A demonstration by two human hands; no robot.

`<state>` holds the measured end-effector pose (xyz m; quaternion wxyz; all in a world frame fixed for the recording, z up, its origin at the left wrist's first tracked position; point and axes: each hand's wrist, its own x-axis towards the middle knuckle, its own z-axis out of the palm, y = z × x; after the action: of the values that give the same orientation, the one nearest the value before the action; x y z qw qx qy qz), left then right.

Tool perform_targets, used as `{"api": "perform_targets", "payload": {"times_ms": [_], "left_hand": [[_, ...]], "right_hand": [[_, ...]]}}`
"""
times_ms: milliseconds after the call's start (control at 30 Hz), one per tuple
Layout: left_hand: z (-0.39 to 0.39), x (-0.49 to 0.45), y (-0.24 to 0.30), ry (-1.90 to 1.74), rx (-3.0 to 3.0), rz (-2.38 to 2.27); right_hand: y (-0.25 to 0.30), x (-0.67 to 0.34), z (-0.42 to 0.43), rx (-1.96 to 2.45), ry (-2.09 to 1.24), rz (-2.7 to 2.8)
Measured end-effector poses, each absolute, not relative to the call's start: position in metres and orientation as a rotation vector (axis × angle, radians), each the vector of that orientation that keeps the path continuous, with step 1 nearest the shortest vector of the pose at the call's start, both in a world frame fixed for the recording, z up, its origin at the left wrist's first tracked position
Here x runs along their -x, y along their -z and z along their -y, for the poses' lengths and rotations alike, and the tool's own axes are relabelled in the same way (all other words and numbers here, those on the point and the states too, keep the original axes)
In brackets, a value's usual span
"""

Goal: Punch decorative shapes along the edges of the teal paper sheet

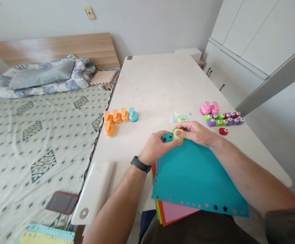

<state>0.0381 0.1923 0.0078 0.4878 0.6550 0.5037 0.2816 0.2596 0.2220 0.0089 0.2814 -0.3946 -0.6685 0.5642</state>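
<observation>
A light green craft paper punch (177,135) sits at the far edge of a teal sheet of paper (195,173), gripped by both of my hands. My left hand (160,144), with a dark band on its wrist, has its thumb pressed on the punch's near side and its fingers curled at the paper's corner. My right hand (195,133) holds the punch from the right, thumb on top. Small cut-out shapes run along the sheet's left and near edges, and larger holes show by my left fingers. Orange, pink and yellow sheets (175,211) lie underneath.
Paper confetti (180,117) lies beyond my hands. Orange punches (117,117) and a blue punch (133,115) stand left; pink punches (209,107), several small coloured punches (223,119) and a red one (223,131) stand right. A long white device (93,189) lies along the table's left edge.
</observation>
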Motion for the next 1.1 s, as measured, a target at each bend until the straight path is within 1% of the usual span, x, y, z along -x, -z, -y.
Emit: {"api": "perform_targets", "payload": {"times_ms": [333,700,933,1100], "left_hand": [[-0.1915,-0.0418,-0.0066,-0.736,-1.581,-1.310],[-0.1911,-0.0434,-0.0063,-0.705,-1.576,-1.317],[-0.1924,-0.0402,-0.0117,-0.683,-1.543,-1.233],[-0.1942,-0.0409,-0.0084,-0.691,-1.544,-1.287]], "right_hand": [[-0.0116,-0.2577,-0.2205,1.064,-1.484,1.826],[-0.0132,-0.2555,-0.2215,1.086,-1.446,1.842],[-0.0117,-0.2574,-0.2227,1.078,-1.478,1.847],[-0.0063,-0.2558,-0.2228,1.086,-1.464,1.896]]}}
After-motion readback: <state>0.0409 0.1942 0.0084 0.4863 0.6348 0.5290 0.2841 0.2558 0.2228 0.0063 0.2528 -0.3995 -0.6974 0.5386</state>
